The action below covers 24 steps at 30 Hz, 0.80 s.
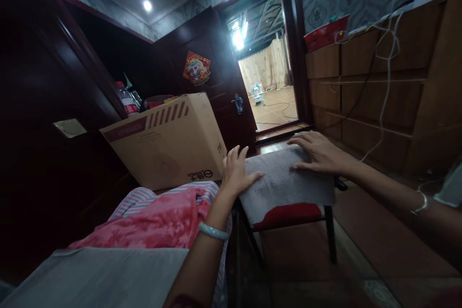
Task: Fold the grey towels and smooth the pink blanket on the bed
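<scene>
A grey cloth point(277, 178) lies draped over a chair with a red seat point(288, 215) and dark legs. My left hand point(238, 171) is at the cloth's left edge, fingers spread and thumb pointing across the fabric. On the cloth's far right part rests my right hand point(314, 151), its fingers stretched out and thumb apart. Neither hand grips the fabric. A pale bangle point(213, 232) circles my left wrist, and a thin metal bracelet point(420, 202) is on the right one.
A large cardboard box point(169, 142) stands left of the chair, behind a pink blanket point(155, 216) and a grey sheet point(97, 274). Wooden drawers point(382, 77) with hanging white cables point(389, 72) line the right. Ahead, a dark door point(216, 86) stands beside a doorway.
</scene>
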Tool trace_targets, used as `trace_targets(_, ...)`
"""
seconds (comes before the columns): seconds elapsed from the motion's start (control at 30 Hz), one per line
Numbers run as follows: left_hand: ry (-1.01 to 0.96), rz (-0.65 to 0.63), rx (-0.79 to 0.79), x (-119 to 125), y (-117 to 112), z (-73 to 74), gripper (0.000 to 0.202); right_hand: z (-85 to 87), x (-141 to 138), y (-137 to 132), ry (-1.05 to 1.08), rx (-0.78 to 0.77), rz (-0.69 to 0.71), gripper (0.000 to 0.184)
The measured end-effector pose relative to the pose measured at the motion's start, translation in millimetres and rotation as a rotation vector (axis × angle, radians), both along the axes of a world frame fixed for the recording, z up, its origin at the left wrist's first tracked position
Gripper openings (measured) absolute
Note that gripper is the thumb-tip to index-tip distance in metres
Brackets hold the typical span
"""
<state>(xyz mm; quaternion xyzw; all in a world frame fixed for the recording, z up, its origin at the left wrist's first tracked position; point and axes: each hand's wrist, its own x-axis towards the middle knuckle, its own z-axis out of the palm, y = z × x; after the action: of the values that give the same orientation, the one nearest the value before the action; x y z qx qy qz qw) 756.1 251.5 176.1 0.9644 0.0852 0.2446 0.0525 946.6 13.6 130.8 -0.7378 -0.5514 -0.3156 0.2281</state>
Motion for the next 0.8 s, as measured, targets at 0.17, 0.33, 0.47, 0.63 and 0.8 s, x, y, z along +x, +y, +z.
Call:
trace_targets(0.17,0.221,-0.029,0.132,9.8,-2.1,-8.9,0.083,-15.2,2.4,8.8,-0.037,-0.131,-0.035,0.08)
trace_targets(0.33,0.187,-0.043,0.264,13.6,9.6,-20.3,0.075,-22.6,5.0,9.2,-0.073,-0.112,-0.023,0.071)
trace_targets(0.47,0.157,-0.113,0.267,10.4,16.6,-24.0,0.08,-17.8,5.0,5.0,-0.075,-0.13,0.027,0.074)
trace_targets(0.63,0.071,-0.121,0.337,-7.0,29.8,-39.9,0.109,-19.6,10.7,-11.3,-0.109,-0.198,0.06,0.091)
trace_targets(0.8,0.088,-0.071,0.324,-12.8,40.3,-52.6,0.107,-28.3,20.5,-16.2,-0.106,-0.18,0.006,0.092)
